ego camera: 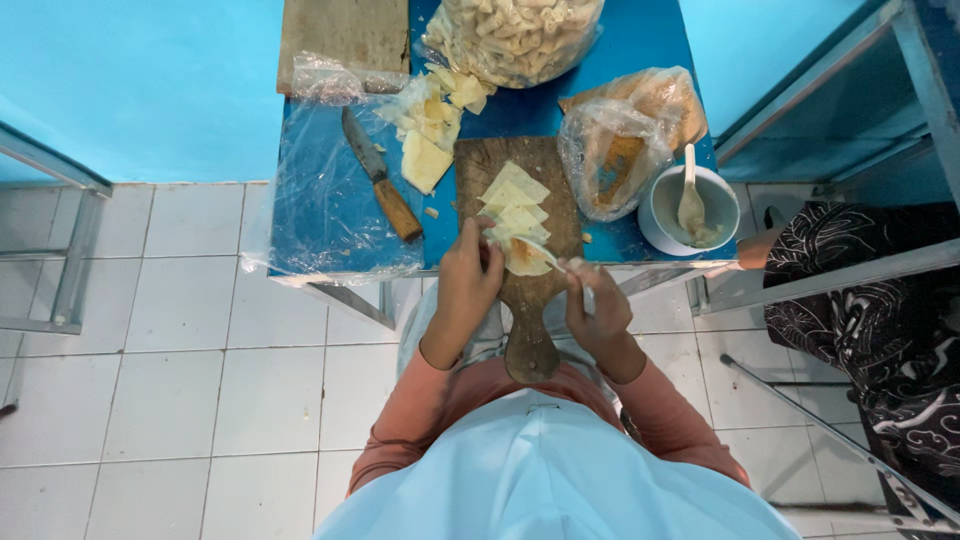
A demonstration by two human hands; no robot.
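Filling step in hand, by the look of it — left hand (470, 280) pinches the near edge of a pale dough wrapper (526, 258) lying at the front of the wooden cutting board (520, 190), while right hand (598, 305) is closed round a small spoon (582, 280) whose tip touches that wrapper. More square wrappers (514, 195) are fanned just behind it; the white bowl of filling (690, 210) with its own spoon sits to the right on the blue table (640, 40). Next move likely calls for steadying the sheet and folding it shut — a light pinch, since thin dough probably tears easily.
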